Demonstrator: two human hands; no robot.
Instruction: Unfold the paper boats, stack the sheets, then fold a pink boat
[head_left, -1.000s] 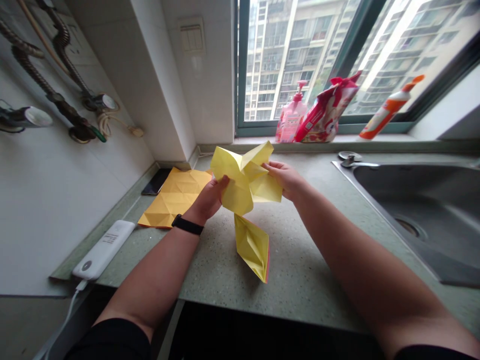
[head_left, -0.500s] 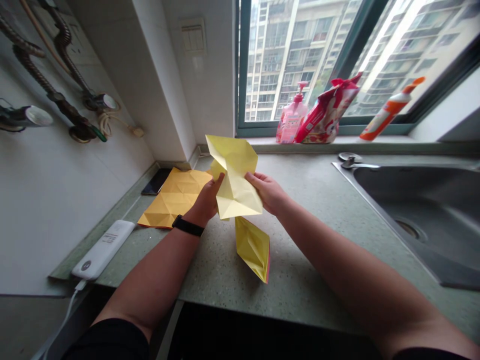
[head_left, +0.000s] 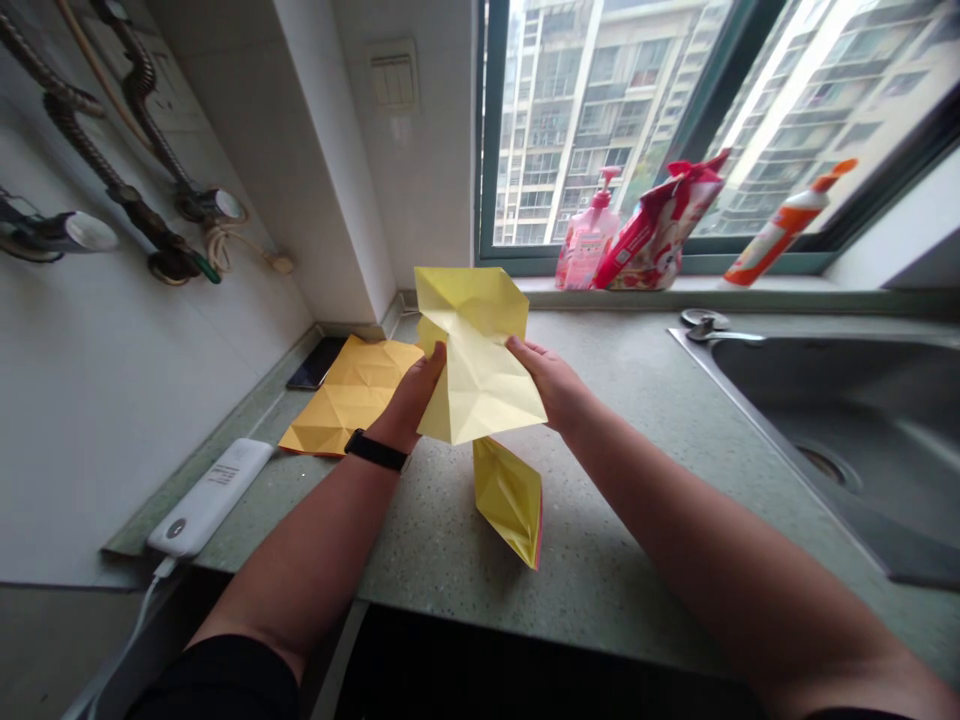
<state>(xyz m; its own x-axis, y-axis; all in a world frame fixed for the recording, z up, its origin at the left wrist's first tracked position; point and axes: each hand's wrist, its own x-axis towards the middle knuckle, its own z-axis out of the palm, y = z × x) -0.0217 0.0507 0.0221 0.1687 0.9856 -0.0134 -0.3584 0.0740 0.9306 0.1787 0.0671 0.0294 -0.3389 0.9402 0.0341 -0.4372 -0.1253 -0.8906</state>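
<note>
We hold a creased yellow paper sheet (head_left: pixel 476 360) up in the air, just above the table (head_left: pixel 615 570) and near the middle of the frame, its many fold lines showing and its top edge reaching the window ledge in our view. Our left hand (head_left: pixel 409 400), with a black wristband (head_left: pixel 375 450) on its wrist, is partly open and has the sheet's left side pinched between its fingers. Our right hand (head_left: pixel 544 380) is nearly flat and open, its fingertips (head_left: pixel 517 350) at the sheet's right edge; how firmly it grips, we cannot tell.

Below the sheet, a folded yellow paper piece (head_left: pixel 508 500) with a pink edge lies on the table. To the left, a creased orange-yellow paper sheet (head_left: pixel 349 400) lies flat, close by a dark phone (head_left: pixel 315 363) and near a white power bank (head_left: pixel 210 497) with its cable. A steel sink (head_left: pixel 840 420) is set into the table at right. On the window ledge stand a pink pump bottle (head_left: pixel 589 245), a red bag (head_left: pixel 652 235) and an orange-capped bottle (head_left: pixel 780 235).
</note>
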